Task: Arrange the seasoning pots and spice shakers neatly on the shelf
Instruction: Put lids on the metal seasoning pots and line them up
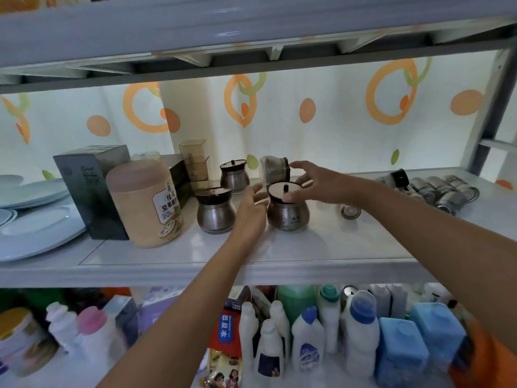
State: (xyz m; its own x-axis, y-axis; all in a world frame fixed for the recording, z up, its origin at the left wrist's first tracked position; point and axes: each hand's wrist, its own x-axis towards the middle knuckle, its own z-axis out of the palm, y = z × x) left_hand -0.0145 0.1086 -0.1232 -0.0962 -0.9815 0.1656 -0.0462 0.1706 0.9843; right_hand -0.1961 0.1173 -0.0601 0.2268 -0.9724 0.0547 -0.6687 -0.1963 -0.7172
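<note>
Trouble could be coming from several spots on this shelf (307,250). Just left of the fingers of the left hand (251,208), a steel seasoning pot (214,212) is standing so close that a careless sideways knock could be sending it into the pink canister (145,203). Between the two hands, the front pot (288,214) is standing upright, and its lid may be coming loose if lifted from the top. Just beyond the fingers of the right hand (316,180), a tipped pot (274,169) is lying on its side, likely to roll or spill if nudged. Well right of the fingers, the spice shakers (442,191) are lying in a heap, free to roll.

The left hand is reaching in with fingers straight and open, gripping nothing. The right hand is arching over the front pot's lid, fingers spread open, thumb seemingly touching the lid.
</note>
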